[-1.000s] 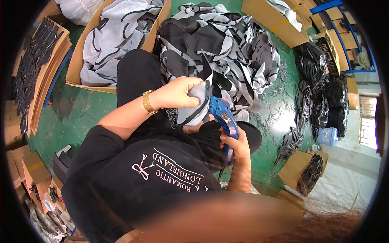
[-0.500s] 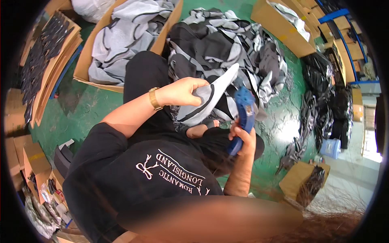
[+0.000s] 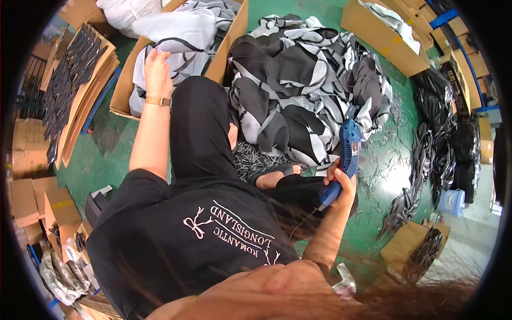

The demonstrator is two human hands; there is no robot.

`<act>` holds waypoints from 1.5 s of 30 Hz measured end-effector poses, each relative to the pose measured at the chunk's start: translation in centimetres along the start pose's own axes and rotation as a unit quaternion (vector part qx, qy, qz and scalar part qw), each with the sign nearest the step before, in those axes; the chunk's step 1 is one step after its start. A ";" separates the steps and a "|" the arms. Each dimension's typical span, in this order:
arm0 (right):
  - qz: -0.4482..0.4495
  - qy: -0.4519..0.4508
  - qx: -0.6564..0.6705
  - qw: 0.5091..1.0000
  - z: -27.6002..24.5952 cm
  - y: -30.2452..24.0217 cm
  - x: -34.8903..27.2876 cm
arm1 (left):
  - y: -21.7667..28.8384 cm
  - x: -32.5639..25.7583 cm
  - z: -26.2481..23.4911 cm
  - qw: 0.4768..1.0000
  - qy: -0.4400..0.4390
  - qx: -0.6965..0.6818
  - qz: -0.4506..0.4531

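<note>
Black fabric fills the near part of my view: the dark printed shirt (image 3: 213,234) and dark trousers (image 3: 200,128) of the person whose hands I am following, seated on the green floor (image 3: 106,144). Low on the right, the right hand (image 3: 341,186) has its fingers clenched around the grip of a blue hand-held cutting tool (image 3: 346,154), which stands nearly upright with its head pointing away from the body, just above the knee. A sandalled foot (image 3: 272,176) rests beside it, with a litter of thin dark trimmings (image 3: 250,157) on the floor next to it.

Further out, the left arm is stretched forward along the thigh. The left hand (image 3: 157,66), a gold watch (image 3: 158,101) on its wrist, lies inside an open cardboard box (image 3: 125,93) on grey and black fabric pieces (image 3: 181,37); the fingers are spread flat on the cloth, and I cannot tell whether they grip any of it.

Right of the box, a large heap of black, grey and white cut pieces (image 3: 309,85) covers the floor. Beyond that, a second cardboard box (image 3: 373,32) stands at the top right, and stacked cardboard sheets with dark pieces (image 3: 80,90) lie far left.
</note>
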State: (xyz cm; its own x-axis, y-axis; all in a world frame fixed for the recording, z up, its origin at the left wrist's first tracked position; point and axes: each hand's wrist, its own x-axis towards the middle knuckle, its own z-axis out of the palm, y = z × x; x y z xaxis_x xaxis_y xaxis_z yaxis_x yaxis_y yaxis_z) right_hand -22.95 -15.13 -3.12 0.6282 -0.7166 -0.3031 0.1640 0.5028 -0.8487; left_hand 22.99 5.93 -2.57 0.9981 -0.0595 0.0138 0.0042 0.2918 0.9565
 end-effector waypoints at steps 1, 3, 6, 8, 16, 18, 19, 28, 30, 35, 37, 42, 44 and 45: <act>0.004 0.006 0.003 1.000 -0.1 0.0 0.2 | 0.0 -0.6 0.3 1.000 0.001 0.028 0.010; 0.005 0.014 0.010 1.000 -0.2 -0.1 0.6 | -1.2 -2.0 2.5 0.994 -0.090 0.029 0.062; 0.010 0.018 0.008 1.000 -0.7 -0.1 1.5 | -3.2 -6.0 7.9 0.947 -0.306 0.092 0.023; 0.012 0.008 0.018 1.000 -1.4 0.3 2.1 | -7.0 -7.7 10.9 0.870 -0.462 0.171 -0.022; 0.025 0.029 0.058 0.998 -2.3 0.8 3.5 | -27.4 -12.1 7.7 0.377 -0.580 0.719 0.063; 0.031 0.060 0.066 0.996 -3.2 0.7 3.0 | -27.1 -13.6 7.9 0.369 -0.581 0.725 0.029; 0.043 0.062 0.066 0.995 -3.2 0.5 2.9 | -27.0 -13.6 8.1 0.362 -0.587 0.724 0.033; 0.072 0.059 0.034 0.995 -3.3 0.0 4.0 | -27.6 -11.5 8.4 0.269 -0.559 0.771 0.142; 0.074 0.052 0.014 0.996 -2.9 0.3 4.0 | -26.6 -11.1 9.6 0.302 -0.565 0.739 0.209; 0.050 0.035 0.001 0.998 -2.7 0.8 3.1 | -22.0 -9.1 15.3 0.409 -0.581 0.682 0.173; 0.040 0.032 0.006 0.999 -2.2 1.2 2.9 | -19.9 -6.5 16.1 0.524 -0.573 0.602 0.185; 0.037 0.041 0.013 0.998 -1.5 2.3 1.3 | -11.4 -7.6 17.4 0.816 -0.471 0.306 -0.137; 0.024 0.028 -0.003 0.999 -0.2 2.3 0.8 | -9.6 -8.8 15.7 0.811 -0.506 0.133 -0.262; 0.014 0.034 -0.021 0.999 0.4 2.2 0.5 | -9.1 -10.1 14.7 0.789 -0.517 0.030 -0.331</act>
State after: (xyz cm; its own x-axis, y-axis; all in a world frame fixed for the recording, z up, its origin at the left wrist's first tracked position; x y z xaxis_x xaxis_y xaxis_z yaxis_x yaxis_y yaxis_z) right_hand -21.92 -14.19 -4.98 0.5783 -0.7349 -0.3542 0.1145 0.5030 -0.8567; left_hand 11.98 -10.19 -7.08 0.1964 -0.9357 -0.2931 0.4697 -0.1726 0.8658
